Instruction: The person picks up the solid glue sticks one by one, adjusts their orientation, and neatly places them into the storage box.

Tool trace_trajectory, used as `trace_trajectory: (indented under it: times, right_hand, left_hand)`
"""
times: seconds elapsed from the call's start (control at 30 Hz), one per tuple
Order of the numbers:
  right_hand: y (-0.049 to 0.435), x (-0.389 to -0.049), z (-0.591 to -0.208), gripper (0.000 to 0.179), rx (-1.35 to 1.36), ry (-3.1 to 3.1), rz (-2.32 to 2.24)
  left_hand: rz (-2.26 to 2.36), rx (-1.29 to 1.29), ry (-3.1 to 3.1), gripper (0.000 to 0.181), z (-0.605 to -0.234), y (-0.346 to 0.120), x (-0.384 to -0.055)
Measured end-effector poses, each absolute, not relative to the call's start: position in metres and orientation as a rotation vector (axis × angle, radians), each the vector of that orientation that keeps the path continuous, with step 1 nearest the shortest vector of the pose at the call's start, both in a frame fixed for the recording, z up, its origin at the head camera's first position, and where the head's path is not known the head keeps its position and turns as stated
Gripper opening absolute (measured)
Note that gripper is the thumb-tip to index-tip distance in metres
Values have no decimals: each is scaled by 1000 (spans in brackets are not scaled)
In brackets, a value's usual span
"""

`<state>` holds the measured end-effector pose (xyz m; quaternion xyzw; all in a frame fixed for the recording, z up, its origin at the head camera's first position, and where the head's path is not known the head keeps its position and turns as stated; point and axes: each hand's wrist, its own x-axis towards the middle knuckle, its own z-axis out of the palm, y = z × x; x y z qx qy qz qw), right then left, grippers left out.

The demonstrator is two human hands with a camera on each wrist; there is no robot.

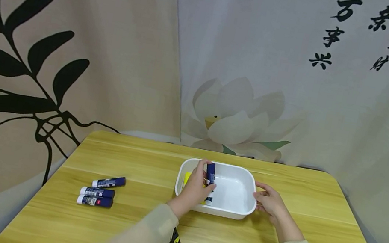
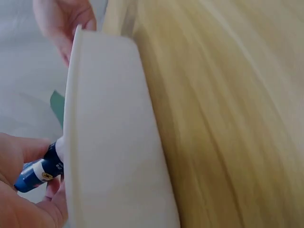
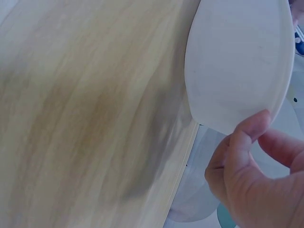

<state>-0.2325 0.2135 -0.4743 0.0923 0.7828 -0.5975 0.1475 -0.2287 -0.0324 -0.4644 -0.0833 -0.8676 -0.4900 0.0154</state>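
My left hand (image 1: 195, 186) pinches a dark blue glue stick (image 1: 210, 172) between thumb and fingers over the left part of a white plastic basin (image 1: 231, 212). The left wrist view has this glue stick (image 2: 42, 172) tilted, its white end beside the basin's rim (image 2: 72, 114). Something yellow (image 1: 186, 177) shows inside the basin, partly covered by my left hand. On the other side, my right hand (image 1: 269, 201) pinches the basin's right rim between thumb and fingertips, and the right wrist view shows these fingertips (image 3: 260, 122) on the rim.
Three more blue glue sticks with white ends lie at the left of the wooden table (image 1: 119, 238): one angled glue stick (image 1: 108, 182) and, nearer, a pair side by side (image 1: 96, 196). A printed cloth (image 1: 134, 41) hangs behind the table's far edge.
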Motion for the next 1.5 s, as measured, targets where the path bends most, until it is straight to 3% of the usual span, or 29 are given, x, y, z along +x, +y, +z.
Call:
trace_trajectory:
  times: [0.37, 0.73, 0.93, 1.07, 1.27, 1.5]
  right_hand:
    - [215, -230, -471, 49, 266, 2237, -1728]
    - [217, -230, -472, 49, 260, 2222, -1753]
    - [216, -232, -472, 49, 257, 2216, -1755]
    - [215, -232, -473, 48, 247, 2220, -1761]
    - [214, -233, -476, 48, 254, 2223, -1762]
    - [215, -233, -475, 48, 258, 2215, -1772]
  left_hand:
    - [-1332, -302, -2894, 68, -475, -2, -230]
    - [-668, -247, -3088, 69, -482, 5, -239]
    - [-363, -279, -3064, 57, -486, 9, -243]
    - [-291, -293, -3077, 51, -486, 10, -243]
    - [-189, -302, -3138, 57, -483, 7, -242]
    - [-423, -337, -3053, 57, -479, -4, -240]
